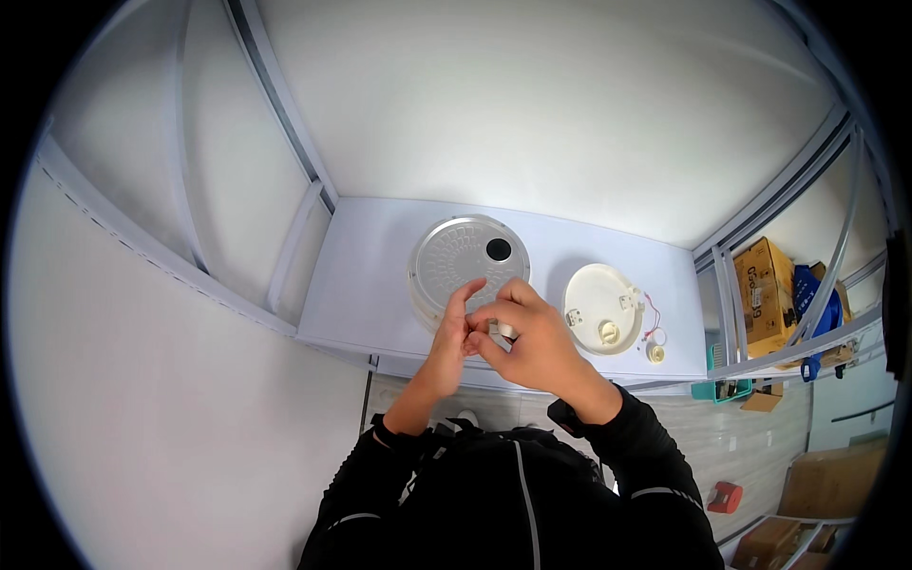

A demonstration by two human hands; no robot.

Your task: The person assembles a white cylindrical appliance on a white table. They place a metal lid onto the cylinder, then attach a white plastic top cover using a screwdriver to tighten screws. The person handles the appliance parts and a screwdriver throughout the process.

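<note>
My two hands meet above the front edge of the table, fingertips close together. My right hand [534,340] is closed around a small white part [505,331], mostly hidden by its fingers. Against it, my left hand [450,344] has one finger stretched upward, while the other fingers bend in toward the right fingertips. What they pinch is too hidden to name. Just beyond lies a round grey metal lamp base [454,256] with a black round spot on it. To the right rests a shallow white round housing [597,296] with small fittings inside.
Beside the housing are a small cream round part [655,352] and thin red wires [654,313]. The white table [366,256] stands between metal frame posts. At right are a cardboard box [763,294], a blue item [823,299] and a teal basket [724,389]. A red object [725,497] sits on the floor.
</note>
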